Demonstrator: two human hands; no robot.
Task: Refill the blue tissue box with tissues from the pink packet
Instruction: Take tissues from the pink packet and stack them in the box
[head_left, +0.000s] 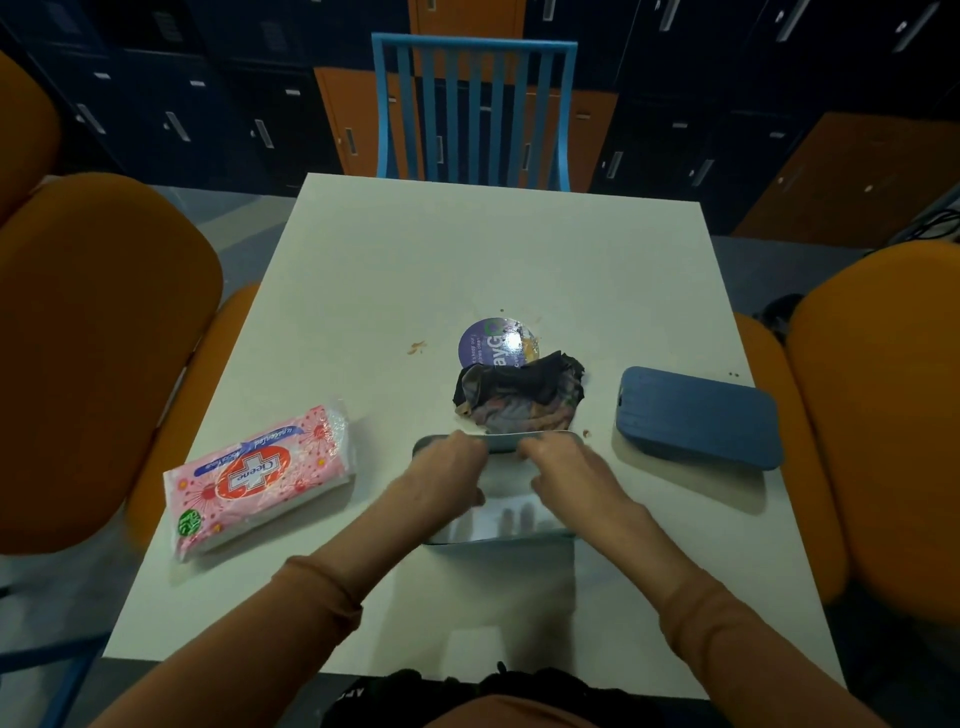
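This is a shared locker or break room. Dark blue and orange lockers (218, 119) fill the top of the frame. A white table (415, 260) stands among padded orange chairs (104, 338), with a blue slatted chair (474, 104) at its far side.

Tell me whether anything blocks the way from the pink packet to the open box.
Nothing visible: bare table lies between pink packet and box. The lid sits right of the box, off that path.

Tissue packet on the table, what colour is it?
The tissue packet is pink with a red-and-white cross label; head view.
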